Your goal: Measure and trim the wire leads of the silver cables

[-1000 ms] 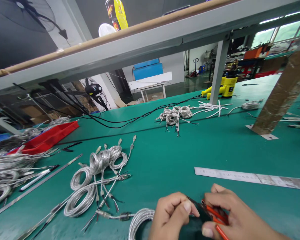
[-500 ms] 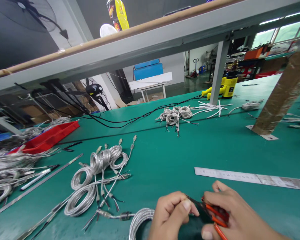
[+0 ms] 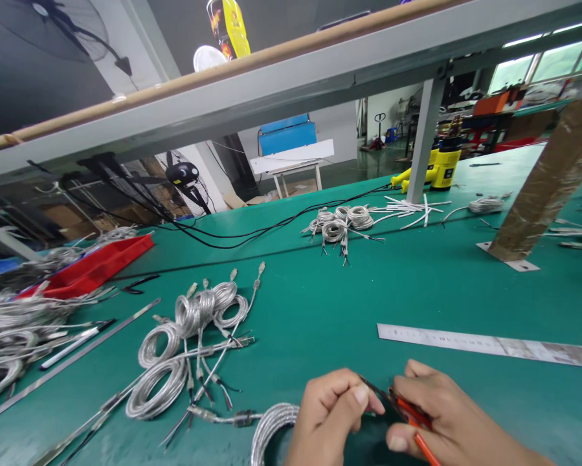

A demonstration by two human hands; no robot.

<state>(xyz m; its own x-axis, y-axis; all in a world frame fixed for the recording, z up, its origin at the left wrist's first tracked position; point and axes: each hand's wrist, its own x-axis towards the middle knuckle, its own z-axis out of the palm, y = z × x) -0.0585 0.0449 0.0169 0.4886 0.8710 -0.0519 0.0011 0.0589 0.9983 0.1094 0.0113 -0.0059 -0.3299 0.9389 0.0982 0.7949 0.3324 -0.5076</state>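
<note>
My left hand [image 3: 332,411] is closed in a pinch, thumb against forefinger, at the bottom of the view. A coiled clear-silver cable [image 3: 271,427] runs behind this hand, and its pinched end is mostly hidden by the fingers. My right hand [image 3: 439,414] grips orange-handled wire cutters [image 3: 414,417]. Their dark, narrow jaws point left and reach my left fingertips; what lies between them is too small to tell. Left of my hands, a USB cable pile [image 3: 193,314] shows several coils with plugs and bare wire ends.
A steel ruler [image 3: 465,340] lies beyond my right hand. Another metal strip [image 3: 72,362] crosses the left side, near a red tray [image 3: 91,268]. Farther back are more coils [image 3: 342,223], white tubes [image 3: 407,207] and a yellow heat gun [image 3: 446,168]. A taped post [image 3: 543,188] stands right.
My right hand and the wire cutters have shifted slightly left and turned a little. My left hand has barely moved, and the cables on the table lie as before.
</note>
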